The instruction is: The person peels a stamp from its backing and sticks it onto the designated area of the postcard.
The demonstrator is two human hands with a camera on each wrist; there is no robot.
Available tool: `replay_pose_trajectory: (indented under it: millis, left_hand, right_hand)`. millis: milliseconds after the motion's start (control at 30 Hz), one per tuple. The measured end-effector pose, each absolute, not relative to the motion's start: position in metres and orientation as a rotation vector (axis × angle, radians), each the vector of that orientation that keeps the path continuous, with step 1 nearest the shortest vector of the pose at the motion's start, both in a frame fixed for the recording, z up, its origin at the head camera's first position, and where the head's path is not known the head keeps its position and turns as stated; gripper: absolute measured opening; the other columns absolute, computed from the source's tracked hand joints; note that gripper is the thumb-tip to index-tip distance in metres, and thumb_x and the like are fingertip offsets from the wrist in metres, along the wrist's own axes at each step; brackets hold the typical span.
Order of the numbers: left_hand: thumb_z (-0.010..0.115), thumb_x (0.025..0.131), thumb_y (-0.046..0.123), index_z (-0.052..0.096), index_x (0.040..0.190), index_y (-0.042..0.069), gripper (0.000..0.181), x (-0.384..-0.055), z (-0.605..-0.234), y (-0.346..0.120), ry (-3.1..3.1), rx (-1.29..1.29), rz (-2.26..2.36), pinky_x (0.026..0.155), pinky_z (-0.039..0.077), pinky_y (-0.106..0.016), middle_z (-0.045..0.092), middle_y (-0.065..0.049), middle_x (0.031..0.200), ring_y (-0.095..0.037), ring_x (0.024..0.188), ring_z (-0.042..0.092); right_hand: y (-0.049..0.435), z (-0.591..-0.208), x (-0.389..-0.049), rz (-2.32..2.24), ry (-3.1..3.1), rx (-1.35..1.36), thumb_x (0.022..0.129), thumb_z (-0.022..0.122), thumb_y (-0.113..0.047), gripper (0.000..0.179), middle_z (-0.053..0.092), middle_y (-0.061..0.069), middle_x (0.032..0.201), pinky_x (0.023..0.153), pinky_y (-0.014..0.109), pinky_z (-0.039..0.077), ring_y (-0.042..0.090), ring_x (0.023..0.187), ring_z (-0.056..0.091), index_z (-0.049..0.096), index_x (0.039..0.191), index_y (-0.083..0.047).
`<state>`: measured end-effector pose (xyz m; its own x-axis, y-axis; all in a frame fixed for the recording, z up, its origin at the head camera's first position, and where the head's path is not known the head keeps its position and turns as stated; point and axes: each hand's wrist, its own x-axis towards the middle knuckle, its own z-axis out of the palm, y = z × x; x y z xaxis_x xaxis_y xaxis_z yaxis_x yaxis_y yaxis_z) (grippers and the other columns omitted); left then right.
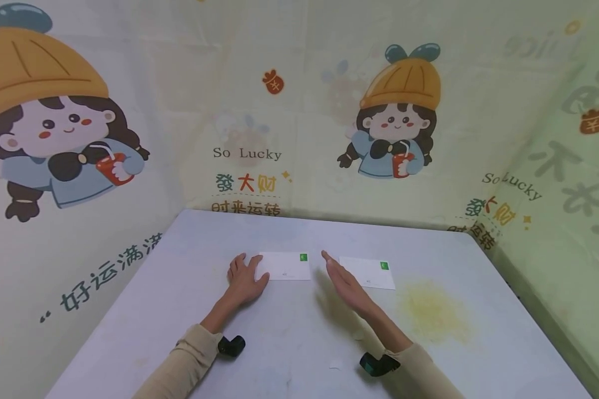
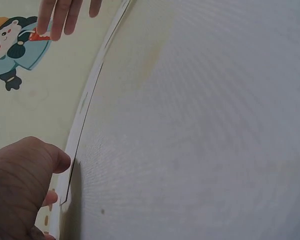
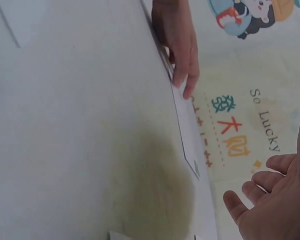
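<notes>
Two white rectangular cards, each with a green stamp-like square at the upper right, lie flat on the table. My left hand rests on the left end of the left card, its thumb and fingers spread. In the right wrist view the fingers of the left hand touch that card. My right hand is raised edge-on between the cards, fingers extended, nothing in it. It partly covers the left side of the right card. In the right wrist view the right hand has loosely bent fingers.
The white table has a yellowish stain right of the cards. A small paper scrap lies near the front. Printed cloth walls with cartoon figures stand behind and beside the table.
</notes>
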<state>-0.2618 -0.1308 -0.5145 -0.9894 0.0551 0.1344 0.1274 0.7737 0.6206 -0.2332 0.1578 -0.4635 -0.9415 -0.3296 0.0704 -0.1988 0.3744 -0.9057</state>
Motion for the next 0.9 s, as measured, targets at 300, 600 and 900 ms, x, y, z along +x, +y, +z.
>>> replay_pose_trajectory:
  millis: [300,600,900]
  left_hand:
    - [0.063,0.097,0.029,0.044,0.149,0.003,0.062,-0.261,-0.515,-0.133,-2.835,-0.157,-1.057,0.112,0.015,-0.067,0.022,-0.035,0.153,-0.049,0.143,0.013]
    - [0.062,0.097,0.03,0.044,0.15,0.004,0.062,-0.262,-0.512,-0.136,-2.825,-0.166,-1.082,0.113,0.016,-0.067,0.024,-0.035,0.152,-0.049,0.144,0.015]
    - [0.062,0.097,0.028,0.049,0.146,0.001,0.057,-0.254,-0.513,-0.138,-2.768,-0.174,-1.129,0.111,0.023,-0.066,0.036,-0.034,0.147,-0.048,0.14,0.027]
  right_hand:
    - [0.167,-0.456,-0.208,-1.579,2.541,-0.52,0.112,0.029,-0.043,0.057,0.027,-0.001,0.168,0.124,0.045,0.017,0.018,0.156,0.018,0.029,0.162,-0.015]
    - [0.175,-0.448,-0.19,-1.584,2.541,-0.563,0.113,0.029,-0.037,0.053,0.026,-0.003,0.168,0.123,0.05,0.016,0.018,0.156,0.017,0.028,0.163,-0.017]
    - [0.179,-0.442,-0.172,-1.545,2.549,-0.635,0.114,0.029,-0.035,0.052,0.026,-0.005,0.168,0.122,0.039,0.019,0.018,0.156,0.019,0.027,0.163,-0.02]
